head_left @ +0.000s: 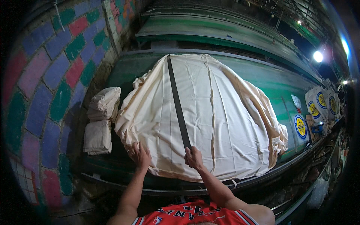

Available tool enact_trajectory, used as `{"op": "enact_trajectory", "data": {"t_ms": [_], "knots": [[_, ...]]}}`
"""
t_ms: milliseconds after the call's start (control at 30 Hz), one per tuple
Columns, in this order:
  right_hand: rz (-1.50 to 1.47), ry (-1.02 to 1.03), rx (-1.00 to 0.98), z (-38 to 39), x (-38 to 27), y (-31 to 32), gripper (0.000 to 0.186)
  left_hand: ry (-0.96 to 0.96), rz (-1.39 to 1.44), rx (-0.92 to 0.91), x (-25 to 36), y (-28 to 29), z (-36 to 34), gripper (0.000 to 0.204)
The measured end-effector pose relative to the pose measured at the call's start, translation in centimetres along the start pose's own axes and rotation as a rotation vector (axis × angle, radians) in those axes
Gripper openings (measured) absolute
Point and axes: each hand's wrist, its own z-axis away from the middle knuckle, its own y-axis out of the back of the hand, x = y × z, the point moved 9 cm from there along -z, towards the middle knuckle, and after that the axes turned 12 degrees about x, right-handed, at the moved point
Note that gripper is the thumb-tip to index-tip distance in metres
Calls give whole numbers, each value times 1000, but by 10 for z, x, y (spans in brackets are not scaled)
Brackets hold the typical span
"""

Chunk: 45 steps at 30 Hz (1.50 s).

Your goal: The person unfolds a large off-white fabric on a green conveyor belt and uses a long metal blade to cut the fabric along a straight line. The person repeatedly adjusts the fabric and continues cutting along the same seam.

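A large cream cloth [187, 112] lies spread over a green table [120, 73], creased and bunched along its left and right sides. Across it, from the far edge toward me, runs a long dark flat bar [177, 101]. My right hand [194, 157] grips the near end of this bar, with its fingers wrapped round it. To the left, my left hand [140, 155] rests on the cloth near its lower left edge, fingers apart and holding nothing that I can see.
Two folded cream cloth bundles [98, 137] sit left of the cloth, beside a painted block wall [62, 93]. At the right lie a round blue and yellow emblem [300, 126], white bags [318, 103] with similar emblems and a blue tool [317, 129]. More long tables [210, 30] stand behind.
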Motion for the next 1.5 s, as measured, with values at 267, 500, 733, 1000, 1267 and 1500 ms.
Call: {"op": "enact_trajectory", "data": {"t_ms": [267,500,733,1000,1267,1500], "knots": [[-97,-6,-40,-33,-17,-19,31,201,300,-122,-66,-8,32,55],[-330,-207,-115,-37,21,-26,30,127,206,-65,-85,21,36,59],[-148,-32,-80,-12,2,3,35,117,-4,-22,-31,57,30,65],[-237,-95,18,62,21,74,31,-255,221,-47,79,25,63,50],[-316,-139,105,77,50,167,26,-593,605,-189,234,25,139,30],[-320,-143,109,48,65,241,28,-826,701,-405,353,22,212,40]]}}
